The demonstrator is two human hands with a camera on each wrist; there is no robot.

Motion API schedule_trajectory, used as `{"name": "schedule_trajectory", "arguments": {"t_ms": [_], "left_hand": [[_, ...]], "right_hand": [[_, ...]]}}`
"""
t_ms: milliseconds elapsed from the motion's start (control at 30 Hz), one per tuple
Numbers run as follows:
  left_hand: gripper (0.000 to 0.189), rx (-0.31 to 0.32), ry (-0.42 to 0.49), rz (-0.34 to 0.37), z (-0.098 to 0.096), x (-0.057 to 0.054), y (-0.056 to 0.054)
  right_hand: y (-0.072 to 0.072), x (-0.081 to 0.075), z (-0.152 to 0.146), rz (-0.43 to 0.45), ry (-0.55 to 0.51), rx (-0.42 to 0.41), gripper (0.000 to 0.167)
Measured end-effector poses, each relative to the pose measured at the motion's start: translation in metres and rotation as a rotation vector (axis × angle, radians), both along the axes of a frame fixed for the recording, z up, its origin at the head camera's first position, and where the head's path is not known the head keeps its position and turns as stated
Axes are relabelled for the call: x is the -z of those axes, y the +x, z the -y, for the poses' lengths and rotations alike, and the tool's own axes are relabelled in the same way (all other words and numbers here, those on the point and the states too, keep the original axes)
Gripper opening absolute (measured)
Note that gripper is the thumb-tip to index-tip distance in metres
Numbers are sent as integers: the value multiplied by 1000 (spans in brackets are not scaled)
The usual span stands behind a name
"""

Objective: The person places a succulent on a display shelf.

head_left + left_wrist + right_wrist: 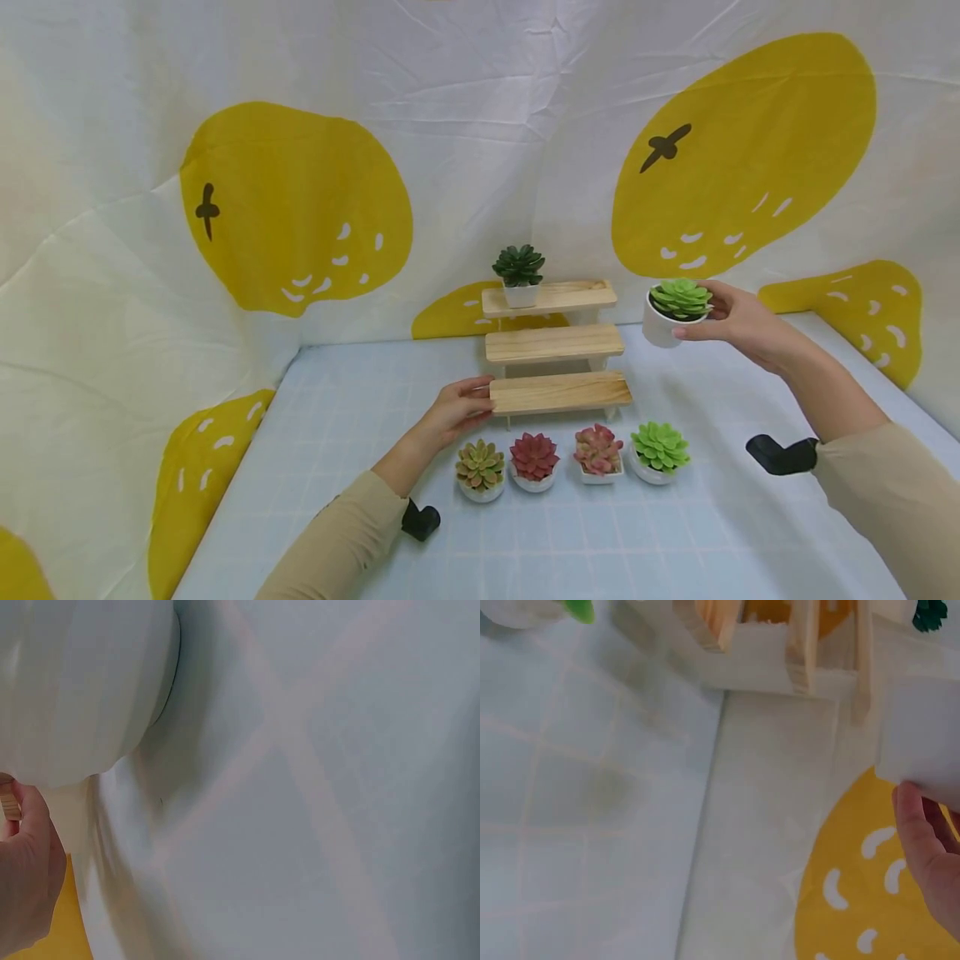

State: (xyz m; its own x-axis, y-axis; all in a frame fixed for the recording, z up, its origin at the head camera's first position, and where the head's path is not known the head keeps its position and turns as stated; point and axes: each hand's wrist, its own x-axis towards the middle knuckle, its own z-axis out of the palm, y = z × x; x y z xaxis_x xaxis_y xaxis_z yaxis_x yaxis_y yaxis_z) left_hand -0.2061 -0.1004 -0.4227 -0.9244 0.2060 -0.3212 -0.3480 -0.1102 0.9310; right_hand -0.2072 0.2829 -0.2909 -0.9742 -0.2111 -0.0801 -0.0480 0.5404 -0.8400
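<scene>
My right hand (pixel 750 325) grips a white round pot with a light green succulent (pixel 678 302), held up in the air right of the wooden three-step stand (pixel 558 392). In the right wrist view, the thumb and fingers hold the white pot (pixel 921 739) at its side. My left hand (pixel 453 410) pinches the left end of the stand's lowest shelf; the left wrist view shows its fingertips on the wood edge (pixel 10 802). A dark green succulent in a white pot (pixel 520 275) stands on the left part of the top shelf.
In front of the stand sit several potted succulents: a green-orange one (pixel 481 467), a dark red one (pixel 534 458), a pink one in a square pot (pixel 598 454) and a bright green one (pixel 660 450). A white cloth with yellow fruit shapes (pixel 480 167) hangs behind the table (pixel 337 467).
</scene>
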Motion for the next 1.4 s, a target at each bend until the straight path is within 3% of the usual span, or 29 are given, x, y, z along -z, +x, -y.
{"name": "schedule_trajectory", "arguments": {"t_ms": [567, 933, 1400], "left_hand": [[48, 17, 15, -12, -1, 4, -2], [48, 15, 16, -20, 0, 4, -2], [48, 5, 23, -12, 1, 3, -2]], "right_hand": [[-19, -14, 34, -60, -29, -23, 78], [-35, -9, 57, -81, -67, -45, 75], [-52, -4, 77, -43, -118, 1, 74]]}}
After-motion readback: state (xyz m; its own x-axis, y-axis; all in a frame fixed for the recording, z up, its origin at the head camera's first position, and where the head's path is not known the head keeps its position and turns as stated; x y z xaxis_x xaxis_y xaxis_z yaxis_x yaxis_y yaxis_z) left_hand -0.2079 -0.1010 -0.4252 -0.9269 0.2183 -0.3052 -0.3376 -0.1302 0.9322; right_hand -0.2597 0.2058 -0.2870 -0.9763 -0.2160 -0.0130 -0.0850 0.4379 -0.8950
